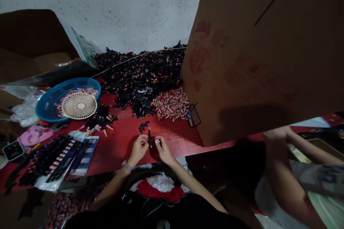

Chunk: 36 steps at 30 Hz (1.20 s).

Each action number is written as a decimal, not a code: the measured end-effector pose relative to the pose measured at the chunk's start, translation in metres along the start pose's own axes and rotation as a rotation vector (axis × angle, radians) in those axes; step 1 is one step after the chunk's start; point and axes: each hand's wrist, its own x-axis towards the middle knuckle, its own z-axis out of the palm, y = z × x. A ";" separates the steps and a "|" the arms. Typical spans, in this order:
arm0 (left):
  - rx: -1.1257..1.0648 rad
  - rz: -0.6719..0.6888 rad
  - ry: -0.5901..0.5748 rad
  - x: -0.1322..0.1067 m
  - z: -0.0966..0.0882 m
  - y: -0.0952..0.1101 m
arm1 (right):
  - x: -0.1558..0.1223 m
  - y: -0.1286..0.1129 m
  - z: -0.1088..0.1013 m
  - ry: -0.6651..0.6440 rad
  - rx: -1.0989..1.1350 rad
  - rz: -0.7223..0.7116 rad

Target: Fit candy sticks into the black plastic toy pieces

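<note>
Near the front edge of the red table, a small black plastic piece point(149, 139) with an orange tip stands nearly upright between my two hands. My left hand point(140, 147) is closed, its fingertips pinching that piece from the left. Just to the right, my right hand point(164, 150) has thumb and fingers pinched together close to the piece; what they hold is too small to make out. A few loose black pieces point(143, 126) lie just beyond my hands. Behind them spreads a big heap of black pieces point(145, 68) with orange and blue ends, beside a pile of small pink-and-yellow pieces point(172, 104).
A large cardboard box point(258, 61) blocks the right side. Left stand a blue basket point(44, 105), a round white fan point(80, 106), another open box point(34, 43) and bagged, carded black pieces point(59, 161). Another person's arm point(279, 161) shows at right.
</note>
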 end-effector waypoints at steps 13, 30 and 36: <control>-0.312 0.086 -0.047 0.006 -0.047 0.067 | 0.015 -0.086 -0.027 -0.227 -0.182 -0.290; -0.528 0.182 0.132 -0.033 -0.061 0.147 | -0.007 -0.141 -0.038 -0.214 0.011 -0.230; -0.462 0.198 0.273 -0.041 -0.050 0.142 | -0.010 -0.139 -0.034 -0.220 0.025 -0.259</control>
